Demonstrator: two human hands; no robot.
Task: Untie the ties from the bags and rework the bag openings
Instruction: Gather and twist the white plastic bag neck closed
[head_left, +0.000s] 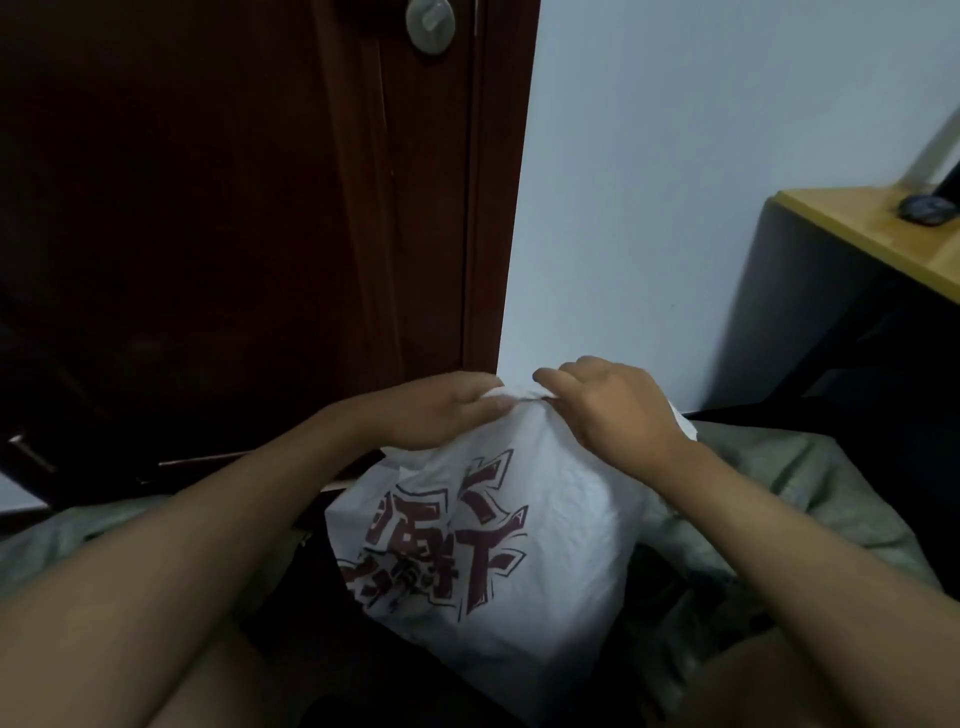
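Two hands meet at the gathered top of the white plastic bag (545, 519), centre frame. The left hand (441, 410) grips the bunched neck, fingers curled; the right hand (613, 405) pinches the crinkled film beside it. Any tie is hidden under the fingers. Dark red printed characters crease across the bag's thin, wrinkled front, which sits on rumpled grey-green cloth (810, 493). Upper left, a dark wooden door (208, 208), dim and hard to read.

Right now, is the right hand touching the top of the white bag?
Touching. The head view shows the right hand with its fingers curled onto the gathered top of the white bag, and the left hand gripping the same top.
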